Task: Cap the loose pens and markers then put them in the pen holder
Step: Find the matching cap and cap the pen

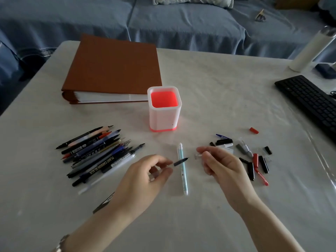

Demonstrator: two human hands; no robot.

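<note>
My left hand (145, 176) grips an uncapped pen (180, 161) whose dark tip points right. My right hand (221, 165) pinches a clear cap (197, 156) a short gap from that tip. Between the hands a light blue capped pen (182, 168) lies on the table. Several uncapped pens and markers (96, 151) lie piled at the left. Several loose caps (252, 157) in black, red, white and grey are scattered at the right, with one red cap (254, 130) apart. The white pen holder (164, 113) with a red inside stands upright behind the hands, nothing visible in it.
A brown binder (112, 70) lies at the back left. A black keyboard (309, 100) sits at the right edge, a white cylinder (311, 51) behind it. The table (227, 91) has a pale cloth. A blue sofa (163, 20) runs along the far side.
</note>
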